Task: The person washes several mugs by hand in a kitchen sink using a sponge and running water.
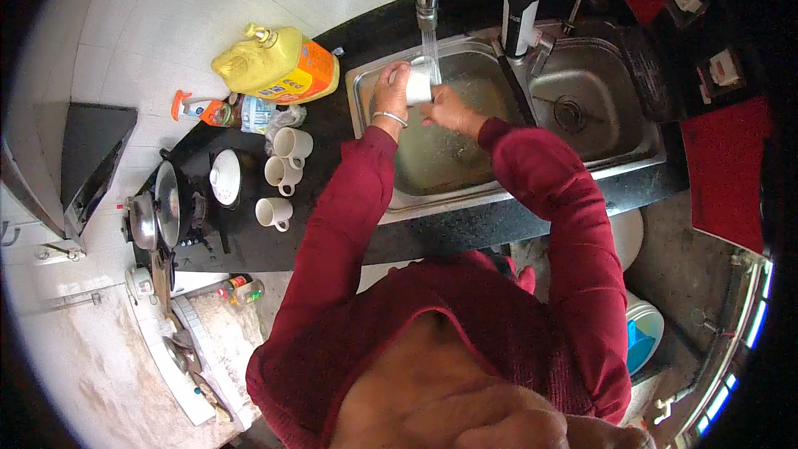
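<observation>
Far left on the dark counter: a white lidded pot [225, 176], just left of three pale mugs [273, 213] that stand in a loose row. Handles show on the two nearer your body. Behind this row, a big yellow jug [278, 66] lies tilted at the counter's back edge.

Next, your left hand [391, 87], a bracelet [390, 119] at its wrist. Your fingers are closed round the left side of a white cup [418, 86], which you hold up over the left basin [449, 202], clear of the pale, cloudy-looking water in it. The handle is not visible; it may be hidden by your grip.

Handling estimate: the cup looks like glazed ceramic, so rate it stiff, fairly light when drained, heavier if it fills, and brittle at rim and handle. Running water [430, 50] from the curved faucet [428, 2] comes down at its right side; assume a slick wall. Best hold, in your case: a full wrap round the body, or a finger through the handle if you can find it. Avoid pinching the rim alone, and keep it off the steel edge.

To the right, your right hand [451, 111] is at the cup's lower right edge, fingers curled partway in. You cannot tell from this view whether they grip the cup or hold anything. Farthest right: the right basin [611, 87], its drain strainer [570, 113] visible.
</observation>
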`<control>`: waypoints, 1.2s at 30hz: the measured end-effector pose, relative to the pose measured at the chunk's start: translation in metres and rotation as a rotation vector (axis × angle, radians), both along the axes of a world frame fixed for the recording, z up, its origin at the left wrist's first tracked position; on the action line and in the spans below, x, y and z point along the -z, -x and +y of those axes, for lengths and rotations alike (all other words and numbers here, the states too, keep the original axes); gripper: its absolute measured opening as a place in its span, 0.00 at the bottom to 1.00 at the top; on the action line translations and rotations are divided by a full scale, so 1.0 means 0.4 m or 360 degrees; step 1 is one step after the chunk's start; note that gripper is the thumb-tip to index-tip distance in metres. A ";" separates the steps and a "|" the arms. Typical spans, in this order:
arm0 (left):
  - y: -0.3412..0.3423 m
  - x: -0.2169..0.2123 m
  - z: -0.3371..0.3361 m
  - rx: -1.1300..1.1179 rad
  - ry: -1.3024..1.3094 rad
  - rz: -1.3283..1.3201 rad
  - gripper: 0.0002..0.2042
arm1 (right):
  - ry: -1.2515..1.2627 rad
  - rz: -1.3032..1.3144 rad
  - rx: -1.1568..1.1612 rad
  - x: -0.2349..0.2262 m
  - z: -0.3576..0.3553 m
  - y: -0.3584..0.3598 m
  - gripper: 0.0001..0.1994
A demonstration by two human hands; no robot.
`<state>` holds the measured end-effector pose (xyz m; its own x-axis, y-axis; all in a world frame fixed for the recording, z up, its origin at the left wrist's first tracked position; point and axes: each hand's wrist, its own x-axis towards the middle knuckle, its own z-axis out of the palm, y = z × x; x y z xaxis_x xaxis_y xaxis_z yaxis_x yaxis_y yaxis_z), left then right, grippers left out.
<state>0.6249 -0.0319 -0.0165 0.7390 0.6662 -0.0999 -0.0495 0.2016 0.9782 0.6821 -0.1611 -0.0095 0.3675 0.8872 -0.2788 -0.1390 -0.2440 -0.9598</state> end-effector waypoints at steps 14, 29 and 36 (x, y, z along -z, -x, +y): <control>0.019 0.016 0.019 0.0367 0.0726 0.0170 0.18 | -0.0565 -0.1420 -0.0005 0.046 -0.035 -0.056 0.15; 0.035 0.021 0.001 0.0308 0.0630 -0.0054 0.14 | -0.0584 -0.2029 -0.0307 -0.013 -0.094 -0.006 0.20; 0.019 -0.002 -0.002 0.0072 0.0493 0.0130 0.14 | -0.0076 -0.1017 -0.0196 -0.028 -0.050 0.016 0.19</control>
<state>0.6174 -0.0329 -0.0156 0.7482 0.5617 -0.3530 0.0423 0.4907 0.8703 0.6758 -0.1813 0.0018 0.3428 0.9394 0.0020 0.4891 -0.1766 -0.8542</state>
